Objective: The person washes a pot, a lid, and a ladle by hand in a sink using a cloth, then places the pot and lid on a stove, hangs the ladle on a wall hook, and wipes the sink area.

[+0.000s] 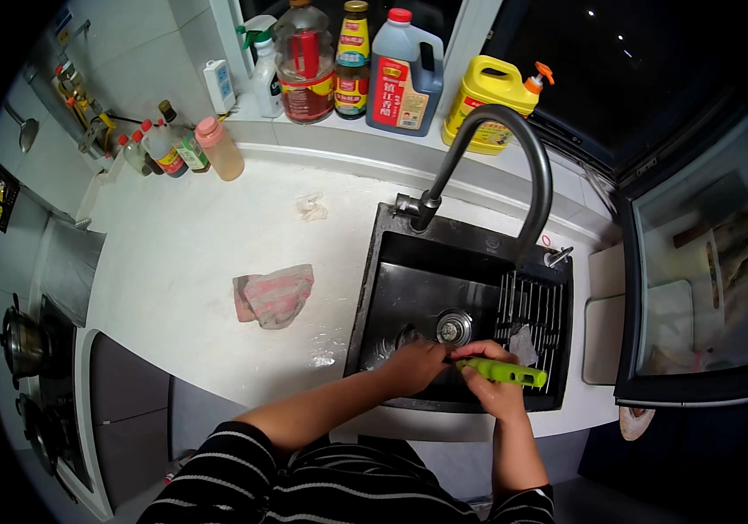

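Observation:
Over the near part of the black sink [382,279], both my hands meet. My right hand [498,395] is closed around a tool with a lime-green handle [513,374]; the handle has holes and points right. The tool's working end is hidden between my hands, so its kind does not show. My left hand [419,365] is bent closed at that hidden end, fingers down and mostly out of sight. What it grips cannot be made out. Just beyond my hands is the metal drain [454,327]. A dark shape beside the left fingers is unclear.
A dark tap [541,188] arches over the sink, with a wire rack [535,301] at its right. A striped cloth [276,295] and crumpled tissue [311,207] lie on the white counter [173,253]. Bottles [404,74] line the sill. An open window [697,288] juts in at right.

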Motion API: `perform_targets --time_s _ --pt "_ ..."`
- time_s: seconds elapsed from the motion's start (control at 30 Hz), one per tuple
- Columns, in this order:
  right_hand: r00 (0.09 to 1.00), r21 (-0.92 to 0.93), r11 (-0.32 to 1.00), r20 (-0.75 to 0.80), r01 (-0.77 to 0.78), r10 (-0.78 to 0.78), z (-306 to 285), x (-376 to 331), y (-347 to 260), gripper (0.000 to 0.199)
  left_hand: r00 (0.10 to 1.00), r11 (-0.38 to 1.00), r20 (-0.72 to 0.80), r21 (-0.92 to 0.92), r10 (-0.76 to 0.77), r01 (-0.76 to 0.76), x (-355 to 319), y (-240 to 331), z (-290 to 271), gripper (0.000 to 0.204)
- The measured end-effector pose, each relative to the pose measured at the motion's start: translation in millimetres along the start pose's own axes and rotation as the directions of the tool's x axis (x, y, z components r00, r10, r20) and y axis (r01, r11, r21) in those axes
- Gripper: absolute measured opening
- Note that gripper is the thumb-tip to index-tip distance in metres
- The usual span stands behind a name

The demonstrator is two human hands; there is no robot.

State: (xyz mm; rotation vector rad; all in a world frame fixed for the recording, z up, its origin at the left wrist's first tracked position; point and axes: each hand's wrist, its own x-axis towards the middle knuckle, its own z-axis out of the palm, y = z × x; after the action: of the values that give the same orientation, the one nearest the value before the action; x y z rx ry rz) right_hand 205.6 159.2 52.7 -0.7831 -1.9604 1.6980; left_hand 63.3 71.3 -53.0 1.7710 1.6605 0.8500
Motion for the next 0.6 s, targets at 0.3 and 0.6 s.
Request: perform_targets --time_s 0.3,0.6 --pt "0.950 -0.143 0.973 -0.229 0.183 -0.212 85 9 -40 0.015 0.936 0.980 -0.351 -0.170 0.038 -0.103 -43 7 -85 0.034" --pt "0.984 0.064 0.989 0.109 0.136 -0.143 157 50 -120 0.014 0.989 0.992 -0.111 -0.072 0.095 -0.103 -108 -19 -148 0.040"
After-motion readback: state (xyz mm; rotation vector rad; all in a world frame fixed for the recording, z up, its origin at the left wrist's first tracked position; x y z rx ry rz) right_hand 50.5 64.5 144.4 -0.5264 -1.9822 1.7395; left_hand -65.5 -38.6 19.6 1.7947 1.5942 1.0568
